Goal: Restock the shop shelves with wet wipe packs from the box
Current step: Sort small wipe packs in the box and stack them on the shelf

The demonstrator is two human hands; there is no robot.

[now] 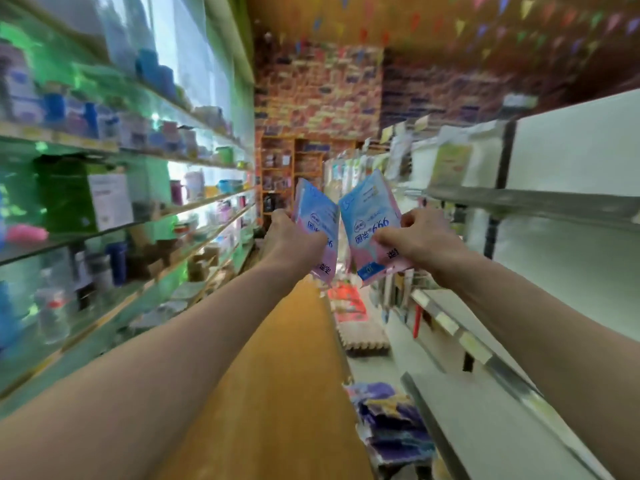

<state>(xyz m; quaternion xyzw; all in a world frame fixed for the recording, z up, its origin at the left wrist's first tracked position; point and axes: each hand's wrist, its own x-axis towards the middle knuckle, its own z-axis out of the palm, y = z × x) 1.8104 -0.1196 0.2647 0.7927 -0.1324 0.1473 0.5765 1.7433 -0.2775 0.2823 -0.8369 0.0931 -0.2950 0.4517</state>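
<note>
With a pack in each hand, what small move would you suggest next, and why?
Probably swing the right hand to the white shelf beside it and set the right pack there: the left hand grips the left pack too, mid-aisle, and that shelf shows bare space.

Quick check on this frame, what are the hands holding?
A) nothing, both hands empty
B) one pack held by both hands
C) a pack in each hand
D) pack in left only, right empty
C: the left hand grips one blue-and-pink wet wipe pack and the right hand grips a second pack, both held up over the aisle between the shelves.
</note>
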